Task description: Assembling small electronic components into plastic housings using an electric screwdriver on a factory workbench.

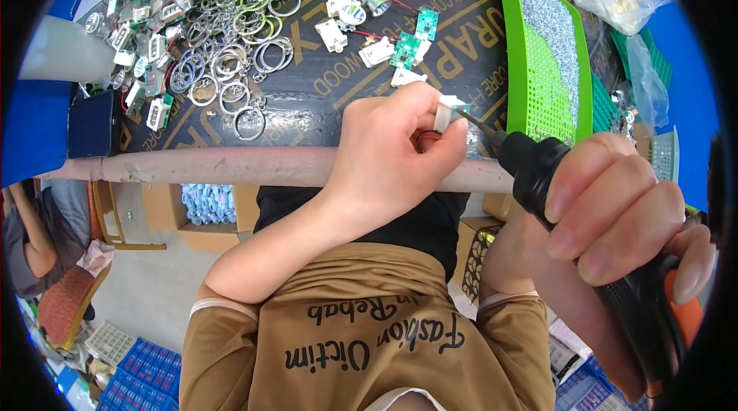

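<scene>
at table edge (192, 166), left fingers (452, 143) pinching white part (447, 113), right fingers (607, 226) gripping black-and-orange screwdriver (532, 169)

Open tabletop (473, 30) beside green tray (514, 49)

Matt plastic covers the screwdriver (530, 169) in the right hand (615, 207); beyond the left hand (388, 142), shiny metal rings (228, 63) lie on glossy tabletop (307, 115).

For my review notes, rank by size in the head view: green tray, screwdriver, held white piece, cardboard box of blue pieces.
1. Screwdriver and green tray: unsure, as the screwdriver is nearer
2. Cardboard box, visible part
3. White piece
</scene>
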A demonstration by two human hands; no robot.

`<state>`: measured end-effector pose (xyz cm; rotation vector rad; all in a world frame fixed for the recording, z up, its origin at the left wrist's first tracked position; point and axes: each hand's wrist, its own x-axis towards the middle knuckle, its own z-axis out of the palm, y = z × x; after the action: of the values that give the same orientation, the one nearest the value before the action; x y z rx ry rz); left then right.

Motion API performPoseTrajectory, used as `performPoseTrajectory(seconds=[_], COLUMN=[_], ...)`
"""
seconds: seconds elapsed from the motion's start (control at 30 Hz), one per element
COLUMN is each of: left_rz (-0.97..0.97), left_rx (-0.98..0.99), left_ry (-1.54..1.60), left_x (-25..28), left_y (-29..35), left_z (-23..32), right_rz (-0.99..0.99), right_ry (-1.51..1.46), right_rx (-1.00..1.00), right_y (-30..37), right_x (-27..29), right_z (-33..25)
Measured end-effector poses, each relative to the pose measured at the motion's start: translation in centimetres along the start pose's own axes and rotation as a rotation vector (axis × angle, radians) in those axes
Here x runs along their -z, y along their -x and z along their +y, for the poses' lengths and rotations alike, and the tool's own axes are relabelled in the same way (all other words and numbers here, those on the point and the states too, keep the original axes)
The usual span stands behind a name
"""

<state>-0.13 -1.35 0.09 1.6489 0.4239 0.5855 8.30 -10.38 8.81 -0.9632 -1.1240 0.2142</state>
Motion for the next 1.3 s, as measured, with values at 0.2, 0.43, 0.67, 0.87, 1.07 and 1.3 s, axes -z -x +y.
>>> performPoseTrajectory(seconds=[0.2,0.43,0.67,0.87,1.07,1.3], left_rz=[-0.014,-0.084,-0.072,-0.068,-0.039,-0.116], left_rx=[0.028,0.05,0.038,0.073,0.139,0.225], left_ry=[0.037,0.115,0.469,0.531,0.471,0.51], left_x=[0.1,0.2,0.1,0.5,0.3,0.5], left_y=[-0.1,-0.4,-0.4,-0.2,-0.6,-0.7], left_z=[0.1,0.3,-0.3,-0.3,0.2,0.0], right_rz=[0.061,0.14,0.278,0.528,0.295,0.321], right_ry=[-0.022,-0.028,-0.013,0.204,0.015,0.031], right_rx=[0.029,0.083,0.149,0.072,0.066,0.041], right_y=[-0.6,0.5,-0.8,-1.5,-1.5,-1.4], right_x=[0.6,2.6,8.4,9.9,11.5,11.6], right_z=[1.5,-0.5,0.1,3.7,4.8,5.3])
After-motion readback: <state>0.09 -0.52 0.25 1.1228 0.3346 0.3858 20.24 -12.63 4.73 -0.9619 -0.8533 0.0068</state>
